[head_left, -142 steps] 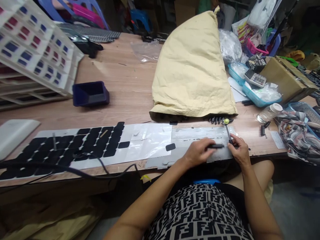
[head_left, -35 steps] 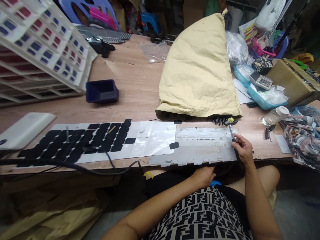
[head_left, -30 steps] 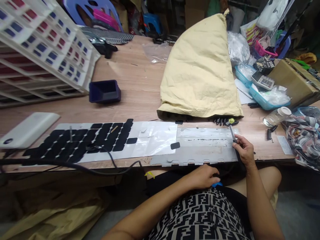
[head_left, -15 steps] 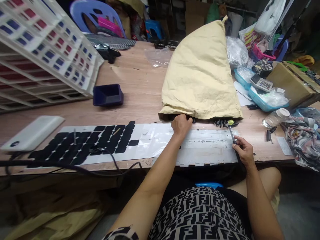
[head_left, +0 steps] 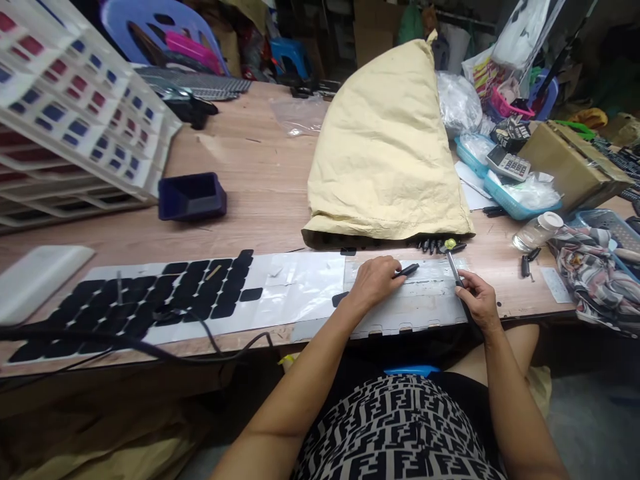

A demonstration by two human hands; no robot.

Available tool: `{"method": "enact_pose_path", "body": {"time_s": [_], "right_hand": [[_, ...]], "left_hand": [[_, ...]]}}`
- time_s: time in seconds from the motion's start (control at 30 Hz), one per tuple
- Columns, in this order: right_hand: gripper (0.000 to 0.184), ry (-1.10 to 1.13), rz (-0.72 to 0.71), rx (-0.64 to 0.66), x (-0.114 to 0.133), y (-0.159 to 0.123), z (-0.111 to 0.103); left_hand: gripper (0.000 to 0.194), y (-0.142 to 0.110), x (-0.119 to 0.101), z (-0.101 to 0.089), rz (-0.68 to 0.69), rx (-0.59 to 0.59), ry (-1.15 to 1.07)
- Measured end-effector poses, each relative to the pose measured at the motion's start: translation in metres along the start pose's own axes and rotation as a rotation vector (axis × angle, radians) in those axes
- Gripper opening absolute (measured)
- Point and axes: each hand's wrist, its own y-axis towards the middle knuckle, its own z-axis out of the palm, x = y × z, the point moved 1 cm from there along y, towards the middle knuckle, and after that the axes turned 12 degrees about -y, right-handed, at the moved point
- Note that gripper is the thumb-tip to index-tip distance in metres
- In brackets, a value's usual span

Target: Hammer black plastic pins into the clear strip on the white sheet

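Observation:
My left hand (head_left: 375,283) is closed on a slim black plastic piece (head_left: 407,270), pointed toward the right, just above the white board (head_left: 415,307). To its right, my right hand (head_left: 477,300) grips a slim tool (head_left: 453,268) with a metal shaft and dark handle. A small yellow-green lump (head_left: 450,245) shows at the tool's far end; whether it is attached, I cannot tell. Behind both hands lies a pale yellow sack (head_left: 380,153), its open mouth facing me. Several similar black pieces (head_left: 430,246) lie along that mouth.
On the left, black rounded pads (head_left: 200,283) cover a white sheet, with a cable (head_left: 125,337) in front. A dark purple tray (head_left: 193,197) and a white crate (head_left: 90,113) stand behind. A jar (head_left: 537,231), blue baskets (head_left: 520,200) and patterned cloth (head_left: 585,267) are at right.
My left hand has come back from the sack's mouth toward me, with a black plastic piece now showing in it. My right hand keeps its hold on the tool. The view has shifted slightly right.

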Motion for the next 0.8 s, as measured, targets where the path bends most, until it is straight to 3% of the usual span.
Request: {"method": "enact_pose_path", "body": {"time_s": [0.13,0.33,0.67,0.8], "right_hand": [[0.040,-0.030,-0.009,0.005,-0.002,-0.001,0.000],[0.039,-0.118,-0.072,0.011,0.006,-0.004,-0.003],[0.040,-0.226,-0.221,0.123,0.035,-0.025,-0.012],[0.039,-0.277,-0.221,0.159,0.038,-0.029,-0.009]], "left_hand": [[0.011,0.014,0.005,0.021,0.149,-0.048,-0.026],[0.021,0.018,0.016,0.038,0.111,-0.145,-0.214],[0.012,0.025,0.024,0.041,0.058,-0.132,-0.358],[0.013,0.024,0.021,0.040,0.061,-0.126,-0.350]]}}
